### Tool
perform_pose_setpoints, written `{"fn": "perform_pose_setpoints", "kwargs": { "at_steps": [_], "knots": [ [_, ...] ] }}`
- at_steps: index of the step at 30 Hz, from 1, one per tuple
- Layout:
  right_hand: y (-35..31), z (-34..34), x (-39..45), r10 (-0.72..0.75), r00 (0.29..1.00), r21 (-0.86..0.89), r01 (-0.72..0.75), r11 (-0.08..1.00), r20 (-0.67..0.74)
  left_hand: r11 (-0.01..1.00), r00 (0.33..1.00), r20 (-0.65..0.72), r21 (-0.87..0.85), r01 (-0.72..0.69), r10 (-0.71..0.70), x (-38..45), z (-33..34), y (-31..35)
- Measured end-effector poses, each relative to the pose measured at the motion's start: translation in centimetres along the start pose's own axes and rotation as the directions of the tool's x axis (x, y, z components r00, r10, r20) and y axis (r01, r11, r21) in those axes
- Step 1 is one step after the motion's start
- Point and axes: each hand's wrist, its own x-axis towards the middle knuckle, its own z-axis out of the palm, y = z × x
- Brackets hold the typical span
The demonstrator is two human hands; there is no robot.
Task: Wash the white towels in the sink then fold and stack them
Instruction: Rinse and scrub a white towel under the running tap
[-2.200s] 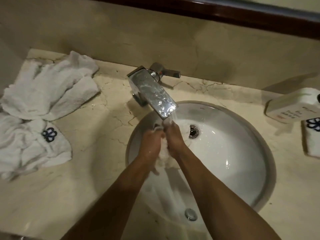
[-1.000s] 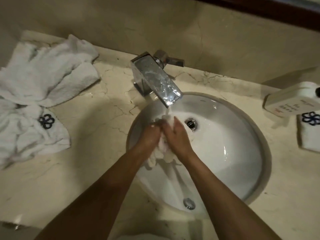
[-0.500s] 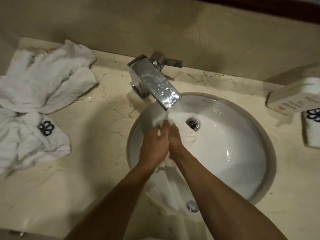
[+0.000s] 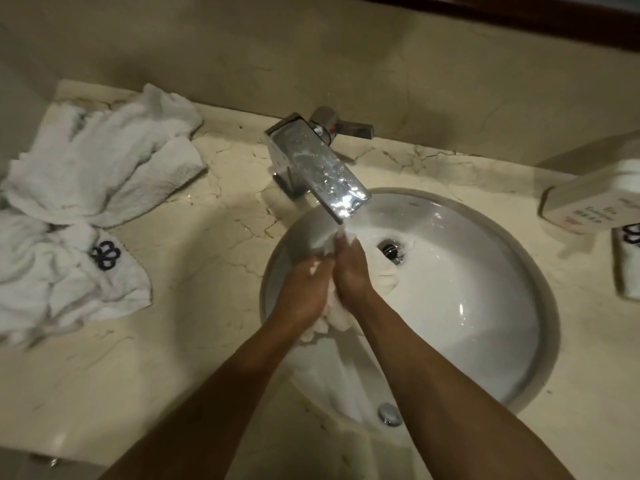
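White towel (image 4: 334, 315) bunches between our hands inside the sink (image 4: 485, 341), under the running tap (image 4: 322, 171); our left hand (image 4: 304, 292) and right hand (image 4: 351, 271) both grip it tightly.

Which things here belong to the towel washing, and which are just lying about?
Job:
left hand and right hand, gripping the wet towel
faucet, running
sink
crumpled towels on the counter

Lying about:
white bottle
folded cloth with dark emblem
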Motion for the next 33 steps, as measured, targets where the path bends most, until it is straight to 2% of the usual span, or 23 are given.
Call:
{"fn": "perform_pose_setpoints", "kwargs": {
  "at_steps": [3, 4, 5, 6, 7, 9, 11, 12, 13, 14, 16, 17, 19, 20, 21, 23, 25, 26, 28, 29, 31, 33],
  "knots": [
    [-1.6, -1.8, -1.7, 0.049, 0.993, 0.251, -0.074, 0.965, 0.105, 0.993, 0.992, -0.049, 0.019, 0.118, -0.117, 0.8, -0.7, -2.0],
    [-2.0, -2.5, -2.3, 0.078, 0.986, 0.339, -0.125, 0.932, 0.149, 0.982, 0.983, -0.027, -0.053, 0.179, -0.18, 0.7, -0.7, -2.1],
    [-2.3, -3.3, -3.0, 0.117, 0.971, 0.4, -0.193, 0.896, 0.208, 0.951, 0.973, 0.033, -0.203, 0.231, -0.23, 0.8, -0.8, -2.4],
    [-2.1, -4.3, -3.3, 0.142, 0.959, 0.471, -0.246, 0.847, 0.247, 0.873, 0.96, 0.127, -0.4, 0.279, -0.248, 0.9, -1.0, -2.4],
    [-2.2, -5.2, -3.8, 0.153, 0.949, 0.534, -0.283, 0.797, 0.275, 0.75, 0.942, 0.226, -0.571, 0.335, -0.249, 0.9, -1.2, -2.3],
    [-2.4, -6.8, -4.4, 0.151, 0.921, 0.627, -0.358, 0.692, 0.359, 0.539, 0.896, 0.358, -0.716, 0.444, -0.263, 1.1, -1.4, -2.0],
    [-2.6, -7.5, -5.3, 0.149, 0.897, 0.684, -0.417, 0.598, 0.416, 0.492, 0.827, 0.5, -0.669, 0.557, -0.256, 1.3, -0.9, -1.3],
    [-2.8, -7.7, -5.6, 0.148, 0.88, 0.692, -0.45, 0.565, 0.452, 0.498, 0.762, 0.611, -0.602, 0.625, -0.217, 1.4, -0.6, -1.4],
    [-2.9, -7.7, -5.8, 0.165, 0.863, 0.676, -0.481, 0.558, 0.478, 0.527, 0.732, 0.648, -0.555, 0.644, -0.212, 1.5, -0.4, -1.4],
    [-2.8, -7.6, -6.0, 0.187, 0.848, 0.651, -0.505, 0.566, 0.495, 0.553, 0.733, 0.645, -0.538, 0.637, -0.217, 1.4, -0.4, -0.9],
    [-2.8, -7.1, -7.0, 0.213, 0.852, 0.587, -0.49, 0.645, 0.478, 0.579, 0.8, 0.539, -0.575, 0.578, -0.263, 1.7, -0.3, -0.5],
    [-2.7, -6.9, -7.6, 0.199, 0.875, 0.533, -0.434, 0.726, 0.441, 0.58, 0.832, 0.464, -0.602, 0.549, -0.306, 2.1, -0.3, -0.2],
    [-2.3, -6.2, -8.4, 0.127, 0.923, 0.356, -0.264, 0.896, 0.364, 0.768, 0.923, 0.183, -0.513, 0.383, -0.338, 2.9, 0.0, -0.8],
    [-2.3, -5.8, -8.7, 0.085, 0.929, 0.241, -0.18, 0.954, 0.361, 0.855, 0.944, 0.069, -0.408, 0.321, -0.321, 3.1, -0.2, -1.0],
    [-2.3, -5.5, -8.5, 0.055, 0.918, 0.123, -0.112, 0.986, 0.392, 0.897, 0.957, 0.011, -0.344, 0.277, -0.291, 3.3, -0.1, -1.2],
    [-2.8, -4.5, -7.2, 0.02, 0.921, -0.029, -0.01, 1.0, 0.388, 0.896, 0.977, 0.023, -0.395, 0.205, -0.213, 3.4, 0.0, -1.5],
    [-2.7, -3.7, -5.7, 0.031, 0.96, 0.002, -0.033, 0.999, 0.278, 0.837, 0.987, 0.019, -0.527, 0.147, -0.161, 2.7, 1.1, -1.5],
    [-2.4, -3.0, -5.1, 0.032, 0.972, 0.017, -0.037, 0.999, 0.232, 0.848, 0.978, -0.037, -0.507, 0.158, -0.205, 2.5, 1.5, -1.2],
    [-1.7, -1.9, -4.2, -0.013, 0.987, -0.089, 0.027, 0.996, 0.162, 0.938, 0.949, -0.216, -0.309, 0.159, -0.232, 1.9, 2.5, -1.3],
    [-1.3, -1.7, -3.7, -0.055, 0.987, -0.186, 0.083, 0.979, 0.154, 0.978, 0.948, -0.271, -0.168, 0.124, -0.166, 1.8, 2.9, -2.0],
    [-0.8, -2.1, -1.2, -0.134, 0.983, -0.278, 0.165, 0.946, 0.127, 0.998, 0.974, -0.219, 0.009, 0.063, -0.059, 0.7, 3.4, -1.6],
    [-1.9, -2.3, 0.6, -0.113, 0.993, -0.25, 0.114, 0.962, 0.02, 1.0, 0.992, -0.125, 0.024, -0.003, 0.006, 1.1, 4.4, -1.6]
  ]
}}
